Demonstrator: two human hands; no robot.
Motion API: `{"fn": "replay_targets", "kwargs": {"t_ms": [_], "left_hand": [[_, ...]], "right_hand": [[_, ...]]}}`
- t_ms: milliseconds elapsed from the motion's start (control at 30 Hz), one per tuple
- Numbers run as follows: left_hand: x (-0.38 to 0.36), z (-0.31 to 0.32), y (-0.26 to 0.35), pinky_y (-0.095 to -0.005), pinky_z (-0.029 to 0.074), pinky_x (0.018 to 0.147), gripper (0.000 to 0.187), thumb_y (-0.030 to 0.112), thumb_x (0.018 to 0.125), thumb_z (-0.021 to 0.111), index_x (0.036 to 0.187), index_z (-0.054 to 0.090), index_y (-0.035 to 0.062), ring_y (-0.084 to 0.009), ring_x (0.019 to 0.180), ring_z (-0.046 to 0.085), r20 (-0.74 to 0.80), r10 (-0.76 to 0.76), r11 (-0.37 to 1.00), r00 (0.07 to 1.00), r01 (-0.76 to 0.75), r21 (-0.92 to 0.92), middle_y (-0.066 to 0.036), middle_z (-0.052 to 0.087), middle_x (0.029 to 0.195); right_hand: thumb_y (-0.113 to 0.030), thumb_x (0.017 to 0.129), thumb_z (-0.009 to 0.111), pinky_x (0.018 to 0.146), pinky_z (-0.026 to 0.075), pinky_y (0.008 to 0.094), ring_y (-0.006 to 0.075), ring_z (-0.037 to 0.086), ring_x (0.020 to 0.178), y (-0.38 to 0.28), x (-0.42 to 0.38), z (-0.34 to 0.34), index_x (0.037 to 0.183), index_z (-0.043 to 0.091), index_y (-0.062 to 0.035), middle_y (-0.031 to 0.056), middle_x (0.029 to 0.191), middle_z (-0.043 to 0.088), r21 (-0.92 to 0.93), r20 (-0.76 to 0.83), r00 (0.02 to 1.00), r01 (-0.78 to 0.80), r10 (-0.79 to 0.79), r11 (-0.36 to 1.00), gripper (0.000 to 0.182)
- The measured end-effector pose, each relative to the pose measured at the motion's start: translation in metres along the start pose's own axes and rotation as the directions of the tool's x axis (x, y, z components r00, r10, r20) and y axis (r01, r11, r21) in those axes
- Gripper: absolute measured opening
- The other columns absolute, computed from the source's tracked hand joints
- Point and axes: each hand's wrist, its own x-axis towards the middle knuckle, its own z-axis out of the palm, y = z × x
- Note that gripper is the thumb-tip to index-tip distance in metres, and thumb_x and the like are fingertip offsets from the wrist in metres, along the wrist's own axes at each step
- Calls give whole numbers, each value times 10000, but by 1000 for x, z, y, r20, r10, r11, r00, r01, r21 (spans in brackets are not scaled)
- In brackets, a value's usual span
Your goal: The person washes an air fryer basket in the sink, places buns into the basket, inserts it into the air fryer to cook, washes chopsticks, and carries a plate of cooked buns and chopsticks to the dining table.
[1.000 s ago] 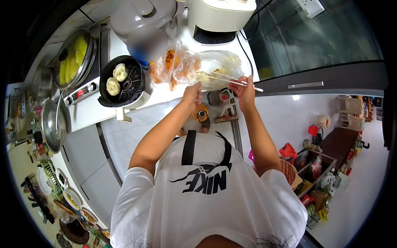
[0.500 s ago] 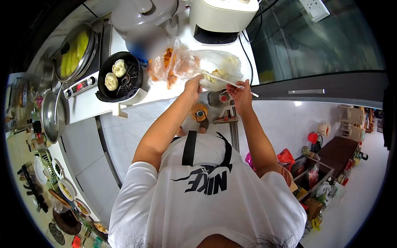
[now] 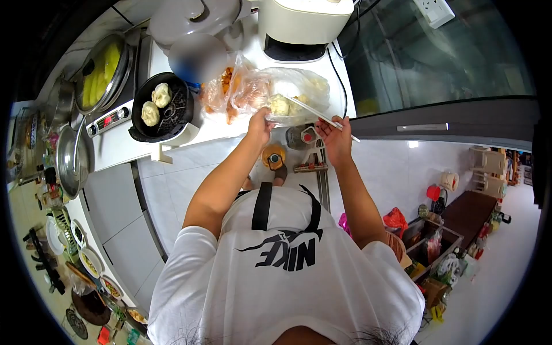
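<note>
My left hand (image 3: 260, 124) is closed on the near edge of a clear plastic bag (image 3: 313, 86). Inside the bag, by its opening, a pale bun (image 3: 279, 104) shows beside the chopstick tips. My right hand (image 3: 336, 138) grips a pair of white chopsticks (image 3: 322, 117), which slant up and left into the bag. To the left, an air fryer basket (image 3: 138, 135), black inside, holds two buns; one bun (image 3: 150, 114) sits nearer me and the other bun (image 3: 161, 95) just behind it.
Another plastic bag (image 3: 215, 98) with orange-brown food lies left of the bun bag. Behind stand a cream air fryer (image 3: 305, 26) and a grey lidded pot (image 3: 190, 20). Further left are an induction cooker's control panel (image 3: 109, 121) and a glass-lidded pan (image 3: 103, 75). A black cord runs down the counter's right side.
The bun in the bag now shows more plainly by the opening. My left hand has shifted slightly left and down with the bag's edge; the chopsticks stay in my right hand.
</note>
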Motion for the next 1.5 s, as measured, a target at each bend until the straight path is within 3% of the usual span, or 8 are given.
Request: {"fn": "replay_targets", "kwargs": {"t_ms": [133,433,733,967,1033,1200,1333,1500], "left_hand": [[-4,1,-3,-402,513,844,292,138,806,554,1077,529,33,-280,907,624,90,-43,989,995,55,-140,-137,621,1031],[-21,14,9,-412,497,894,423,277,866,465,1201,484,20,-300,1004,610,190,-28,995,981,45,-84,-165,595,1168],[-40,16,19,-407,427,946,500,355,884,470,1270,457,37,-294,1149,536,285,-43,998,958,51,-22,-148,557,1261],[-28,-7,10,-387,436,900,381,340,883,500,1183,497,105,-240,1043,561,250,12,998,968,4,-62,-93,577,1165],[-31,-12,11,-393,424,923,376,337,892,502,1194,494,114,-225,1065,549,209,14,997,978,2,-76,-75,576,1158],[-40,-21,18,-407,399,966,388,359,901,520,1199,505,110,-215,1091,531,132,-41,992,990,56,-114,-58,561,1181],[-53,-33,25,-409,400,963,366,347,922,497,1190,505,99,-217,1111,514,191,-16,997,982,32,-77,-66,546,1201],[-53,-57,28,-399,402,954,355,348,966,418,1200,509,97,-204,1108,504,182,-21,996,983,36,-84,-72,537,1209]], "right_hand": [[-461,1010,322,832,481,368,237,595,888,4,1,-3,940,492,-112,155,961,625,3,61,995,-84,84,996,394],[-422,1006,382,806,513,339,224,623,818,20,11,-4,904,483,-90,165,900,639,-92,54,997,52,-48,994,362],[-251,905,446,652,572,374,293,667,802,46,29,-41,805,481,-81,191,873,638,236,-294,949,-44,114,971,200],[-143,863,493,729,608,336,294,651,782,51,33,-62,828,489,10,267,920,621,521,-151,935,-200,320,830,157],[-103,875,487,759,589,300,266,667,808,47,25,-57,1010,514,165,249,937,641,450,-159,959,-142,236,881,301],[-125,890,480,717,607,282,265,659,797,35,8,-14,867,497,69,263,933,616,362,-74,959,-229,273,903,196],[-187,898,493,757,590,314,269,631,867,44,5,48,886,499,39,245,1007,600,376,52,921,-377,386,847,227],[-253,906,487,831,558,380,318,625,900,76,15,161,897,468,3,249,990,592,50,78,950,-306,301,951,257]]}}
